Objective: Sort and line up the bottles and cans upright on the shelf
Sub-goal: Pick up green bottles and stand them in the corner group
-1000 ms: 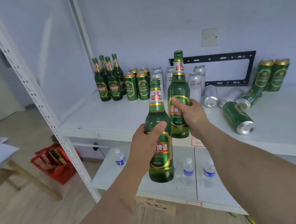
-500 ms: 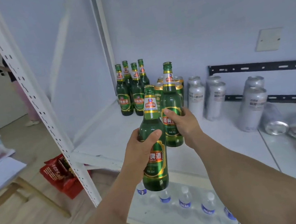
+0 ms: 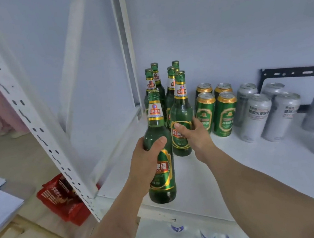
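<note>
Gripping one green beer bottle [image 3: 158, 148] in our left hand [image 3: 147, 160] above the white shelf [image 3: 258, 165] edge, our right hand [image 3: 193, 136] clasps another [image 3: 180, 115] beside four standing bottles [image 3: 158, 86].

Two green beer bottles [image 3: 158, 148] upright, green cans [image 3: 217, 111], silver cans [image 3: 267, 112] standing

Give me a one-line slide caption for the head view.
Left hand and right hand each grip a green bottle upright, nearing four shelved bottles beside green cans.
</note>
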